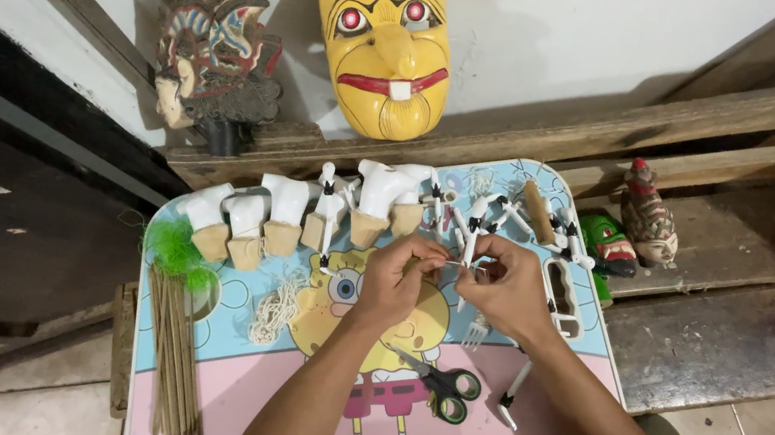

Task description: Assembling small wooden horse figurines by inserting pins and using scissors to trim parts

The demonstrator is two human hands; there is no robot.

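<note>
My left hand (395,282) and my right hand (505,287) meet over the middle of a small cartoon-printed table (283,385). Both pinch a small thin piece, perhaps thread or wire (450,263), between their fingertips; it is too small to tell more. Just beyond the hands lies a row of white-and-tan carved figure parts (287,214) and thin white limb-like pieces with black joints (489,217). Black-handled scissors (444,389) lie below my hands.
A bundle of thin sticks with a green tuft (171,318) lies at the table's left edge. A coil of white string (276,308) sits near it. A yellow mask (387,41), a carved dark mask (214,47) and small painted figures (645,218) rest against the wall and wooden ledge.
</note>
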